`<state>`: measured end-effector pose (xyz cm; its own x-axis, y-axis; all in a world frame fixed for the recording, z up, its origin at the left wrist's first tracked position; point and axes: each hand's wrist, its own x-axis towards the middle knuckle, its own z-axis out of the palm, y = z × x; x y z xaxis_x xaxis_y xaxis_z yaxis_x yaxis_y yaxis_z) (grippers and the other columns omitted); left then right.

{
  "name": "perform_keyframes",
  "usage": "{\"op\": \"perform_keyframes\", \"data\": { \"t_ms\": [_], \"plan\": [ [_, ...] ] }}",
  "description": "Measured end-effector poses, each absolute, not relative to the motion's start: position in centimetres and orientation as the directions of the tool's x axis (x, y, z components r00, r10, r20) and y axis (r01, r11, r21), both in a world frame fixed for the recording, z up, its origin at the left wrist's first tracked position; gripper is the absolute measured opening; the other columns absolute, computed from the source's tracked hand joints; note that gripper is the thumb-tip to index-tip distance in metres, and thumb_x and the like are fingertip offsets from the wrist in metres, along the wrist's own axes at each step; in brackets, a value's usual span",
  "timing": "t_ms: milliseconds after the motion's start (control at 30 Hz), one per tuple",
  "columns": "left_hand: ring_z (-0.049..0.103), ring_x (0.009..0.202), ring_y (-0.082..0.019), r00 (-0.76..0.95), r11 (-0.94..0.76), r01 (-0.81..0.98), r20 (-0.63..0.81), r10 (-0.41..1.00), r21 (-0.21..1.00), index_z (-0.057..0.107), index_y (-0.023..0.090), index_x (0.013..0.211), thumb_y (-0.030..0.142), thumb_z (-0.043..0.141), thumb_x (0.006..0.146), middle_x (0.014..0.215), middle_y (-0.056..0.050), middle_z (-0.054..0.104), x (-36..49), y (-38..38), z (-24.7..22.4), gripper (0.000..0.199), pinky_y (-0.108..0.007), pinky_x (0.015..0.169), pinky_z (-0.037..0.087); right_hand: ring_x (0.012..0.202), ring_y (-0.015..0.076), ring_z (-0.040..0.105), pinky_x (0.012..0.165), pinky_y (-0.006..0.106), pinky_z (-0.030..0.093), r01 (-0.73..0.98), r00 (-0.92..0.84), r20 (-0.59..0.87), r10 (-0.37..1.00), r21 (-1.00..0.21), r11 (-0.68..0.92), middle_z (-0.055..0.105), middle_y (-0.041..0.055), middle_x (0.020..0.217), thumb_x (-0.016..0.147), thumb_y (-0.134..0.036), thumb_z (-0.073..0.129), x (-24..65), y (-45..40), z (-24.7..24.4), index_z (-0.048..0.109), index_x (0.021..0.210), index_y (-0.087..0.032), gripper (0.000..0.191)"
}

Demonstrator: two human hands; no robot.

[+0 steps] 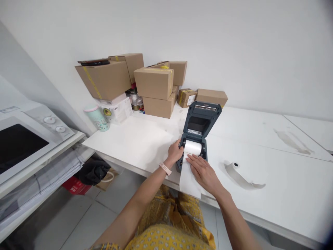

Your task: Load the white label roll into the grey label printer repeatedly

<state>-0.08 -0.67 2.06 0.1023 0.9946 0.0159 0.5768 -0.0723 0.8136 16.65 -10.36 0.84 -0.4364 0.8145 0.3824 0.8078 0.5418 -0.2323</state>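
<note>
A dark grey label printer [202, 119] stands near the table's front edge with its lid raised. Inside lies a white paper roll [193, 147], and its loose paper strip [187, 178] runs forward and hangs over the edge. My left hand [175, 152] grips the printer's left side by the roll, fingers curled inside the rim. Flat on the paper just in front of the roll rests my right hand [203, 171], its fingers stretched out. The fingertips of my left hand are partly hidden.
A small, partly unwound paper roll [235, 166] lies right of the printer on the white table [260, 139]. Cardboard boxes [154, 83] are stacked at the wall. A mint tumbler [98, 118] stands by a white box [118, 113]; a microwave [31, 135] is at far left.
</note>
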Motion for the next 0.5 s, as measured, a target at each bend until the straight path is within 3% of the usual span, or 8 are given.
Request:
{"op": "perform_keyframes", "data": {
  "t_ms": [167, 367, 500],
  "plan": [
    [0.064, 0.114, -0.024, 0.092, -0.064, 0.562, 0.015, 0.996, 0.825, 0.055, 0.029, 0.137, 0.019, 0.049, 0.084, 0.13, -0.003, 0.067, -0.1, -0.8, 1.8, 0.054, -0.035, 0.099, 0.047, 0.14, 0.0251, 0.045, 0.113, 0.052, 0.042, 0.794, -0.448, 0.381, 0.809, -0.247, 0.556, 0.056, 0.0045, 0.145, 0.101, -0.022, 0.036, 16.9, -10.5, 0.9, 0.056, 0.137, -0.025, 0.042],
    [0.064, 0.113, -0.024, 0.089, -0.051, 0.546, 0.003, 0.996, 0.836, 0.055, 0.03, 0.136, 0.02, 0.05, 0.084, 0.128, -0.002, 0.068, 0.0, -0.9, 1.9, 0.053, -0.035, 0.099, 0.048, 0.131, 0.0273, 0.054, 0.107, 0.051, 0.048, 0.823, -0.418, 0.434, 0.798, -0.192, 0.535, 0.06, 0.0064, 0.14, 0.099, -0.017, 0.039, 16.1, -11.4, 0.1, 0.057, 0.137, -0.023, 0.043],
    [0.064, 0.113, -0.023, 0.077, -0.056, 0.554, 0.015, 0.997, 0.831, 0.056, 0.029, 0.135, 0.018, 0.049, 0.084, 0.129, -0.002, 0.068, 0.1, -0.9, 1.9, 0.053, -0.035, 0.098, 0.048, 0.134, 0.0274, 0.052, 0.104, 0.047, 0.052, 0.845, -0.379, 0.462, 0.802, -0.18, 0.504, 0.057, 0.0086, 0.143, 0.096, -0.013, 0.04, 15.2, -12.4, -0.4, 0.052, 0.142, -0.021, 0.048]
  ]
}}
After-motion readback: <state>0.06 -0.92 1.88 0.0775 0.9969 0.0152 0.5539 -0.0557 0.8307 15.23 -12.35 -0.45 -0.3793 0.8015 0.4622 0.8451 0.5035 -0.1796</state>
